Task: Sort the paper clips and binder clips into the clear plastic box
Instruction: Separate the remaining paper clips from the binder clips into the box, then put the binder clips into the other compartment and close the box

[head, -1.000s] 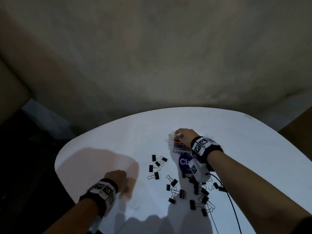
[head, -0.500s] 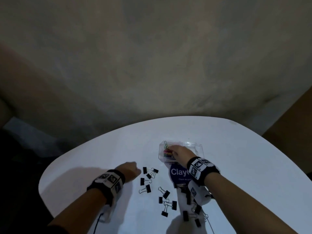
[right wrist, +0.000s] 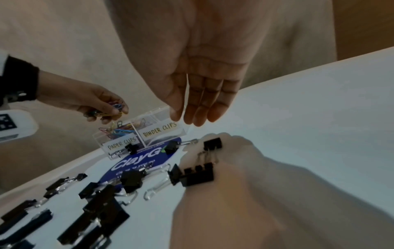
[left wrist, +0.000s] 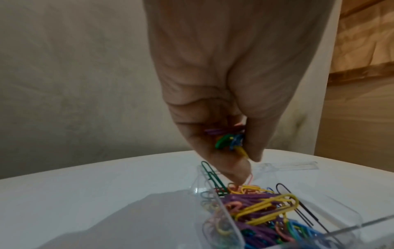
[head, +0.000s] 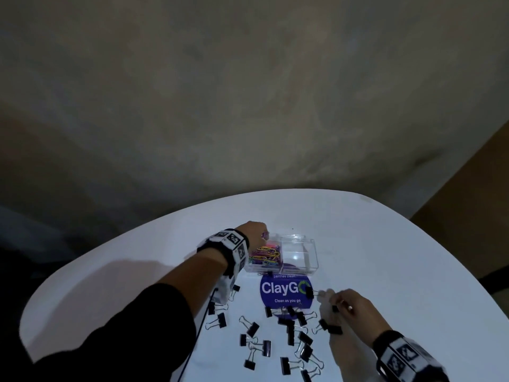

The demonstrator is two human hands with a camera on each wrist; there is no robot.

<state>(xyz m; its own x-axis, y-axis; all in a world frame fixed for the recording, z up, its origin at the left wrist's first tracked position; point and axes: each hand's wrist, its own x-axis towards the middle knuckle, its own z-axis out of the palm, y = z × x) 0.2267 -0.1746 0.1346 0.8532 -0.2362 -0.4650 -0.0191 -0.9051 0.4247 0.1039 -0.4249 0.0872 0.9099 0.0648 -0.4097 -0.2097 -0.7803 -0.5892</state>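
Head view shows the clear plastic box lying crosswise at the far middle of the white table, long axis left to right, paper clips filling its left compartment and the right one bare. My left hand hovers over that left end, fingers curled round a small bunch of coloured clips, so a drop there looks likely next. My right hand sits nearer me and right of the box, fingers straight and together, holding nothing, over scattered black binder clips beside a blue sticker.
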